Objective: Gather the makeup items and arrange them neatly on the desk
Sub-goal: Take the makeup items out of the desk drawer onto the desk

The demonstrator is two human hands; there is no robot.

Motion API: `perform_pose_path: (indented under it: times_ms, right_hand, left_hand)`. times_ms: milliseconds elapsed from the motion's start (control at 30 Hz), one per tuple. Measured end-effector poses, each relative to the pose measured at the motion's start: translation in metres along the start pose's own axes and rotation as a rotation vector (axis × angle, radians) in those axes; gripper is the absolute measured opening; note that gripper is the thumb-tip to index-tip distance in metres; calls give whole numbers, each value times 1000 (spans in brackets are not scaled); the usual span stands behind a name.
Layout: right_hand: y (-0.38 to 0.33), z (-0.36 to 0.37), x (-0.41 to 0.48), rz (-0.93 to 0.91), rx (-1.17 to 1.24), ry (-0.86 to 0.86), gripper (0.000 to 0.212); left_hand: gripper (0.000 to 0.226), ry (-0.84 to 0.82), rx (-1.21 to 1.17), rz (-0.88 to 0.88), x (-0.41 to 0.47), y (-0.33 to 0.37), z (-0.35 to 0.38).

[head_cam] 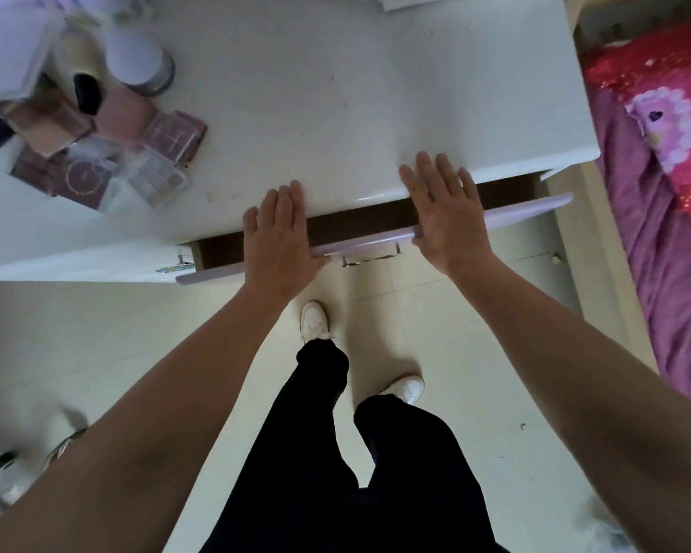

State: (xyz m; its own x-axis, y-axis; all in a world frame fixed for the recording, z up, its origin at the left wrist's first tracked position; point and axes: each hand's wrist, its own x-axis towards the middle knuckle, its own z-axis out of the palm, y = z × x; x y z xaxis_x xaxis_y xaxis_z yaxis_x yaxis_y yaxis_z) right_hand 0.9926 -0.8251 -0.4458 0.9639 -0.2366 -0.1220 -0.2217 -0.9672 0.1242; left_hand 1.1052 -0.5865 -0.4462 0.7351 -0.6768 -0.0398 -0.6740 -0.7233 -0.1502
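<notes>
Both ur hands flat, fingers straight: left hand [278, 237] and right hand [445, 217] pressing lilac drawer front [527, 211], drawer part open. Makeup pile [108, 145] far left on desk [336, 113]. Shove too hard = fingertips pinched under desk edge, pile jolted.

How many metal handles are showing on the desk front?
2: one handle on the purple drawer, another on the white front left of it; others may be hidden.

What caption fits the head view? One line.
Left hand and right hand lie flat on the open lilac drawer; makeup items cluster on the white desk.
</notes>
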Motion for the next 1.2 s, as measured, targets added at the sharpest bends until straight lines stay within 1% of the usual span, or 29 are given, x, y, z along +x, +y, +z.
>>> perform_pose_path:
  times_ms: [33,100,133,167,233,300,367,500,567,633,800,867,967,1033,1100,1167,1200]
  right_hand:
    - [-2,2,4,22,21,75,88]
    - [-9,5,15,78,35,238,69]
    - [-12,6,21,108,40,283,65]
    - [-14,6,26,131,34,294,66]
    - [-14,8,30,142,-13,270,78]
    - [-7,9,28,115,-33,236,90]
    - [0,12,28,82,-44,219,96]
    - [-1,23,25,87,12,254,93]
    - [-5,29,24,104,72,256,91]
    - [-7,32,24,97,67,257,90]
    - [-6,32,27,81,11,349,77]
    - [-6,31,28,97,-1,369,76]
    - [-4,27,29,74,-16,338,84]
    - [-4,23,28,63,-12,265,90]
    - [-2,15,31,97,24,160,94]
    - [0,-7,35,101,94,22,88]
    - [2,-21,37,100,137,-60,79]
  left_hand:
    - [114,19,36,14,9,-2,-1]
    - [102,117,59,52,24,-9,-1]
    - [94,177,46,75,29,-15,3]
    - [88,228,24,96,31,-19,8]
    - [80,292,-19,129,33,-26,16]
    - [75,333,-70,156,37,-30,21]
    - [71,357,-139,175,40,-36,24]
    - [64,338,-159,259,43,-37,32]
    - [68,278,-137,285,45,-35,33]
    - [71,255,-116,307,45,-35,32]
    - [65,312,-176,331,45,-36,36]
    - [64,312,-213,321,45,-36,36]
    - [60,308,-255,316,47,-37,35]
    - [59,289,-266,315,47,-38,31]
    - [61,229,-270,295,48,-40,27]
    - [61,134,-266,282,49,-40,15]
    - [59,83,-262,279,50,-40,5]
